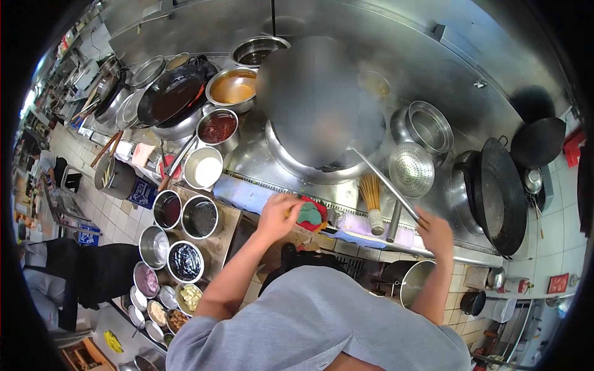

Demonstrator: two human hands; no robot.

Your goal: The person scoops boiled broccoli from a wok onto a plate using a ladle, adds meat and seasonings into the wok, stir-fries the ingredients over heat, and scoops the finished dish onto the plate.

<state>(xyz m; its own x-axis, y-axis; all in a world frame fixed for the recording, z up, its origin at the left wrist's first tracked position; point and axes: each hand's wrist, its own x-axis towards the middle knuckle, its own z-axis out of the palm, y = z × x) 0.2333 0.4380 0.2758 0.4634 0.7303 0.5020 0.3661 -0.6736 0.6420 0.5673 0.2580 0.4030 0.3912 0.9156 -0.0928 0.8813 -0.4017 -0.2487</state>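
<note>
My right hand (436, 235) is closed round the end of a long-handled metal wok utensil (391, 185). Its shaft slants up and left over a wok (376, 123), and a grey blur hides its head and most of the wok. My left hand (278, 216) is closed at the left edge of a folded red and green cloth (311, 214) at the stove's front edge. A bamboo wok brush (372, 201) lies between the utensil and the cloth, bristles toward the wok. Right of the shaft sits a perforated strainer (411, 170).
Left of the wok stand bowls of orange liquid (234, 89) and red sauce (218, 127), and a pot of white contents (203, 168). Several ingredient bowls fill the left side table (230, 226). A large black wok (502, 198) leans at right. A person in dark clothing (93, 272) is at far left.
</note>
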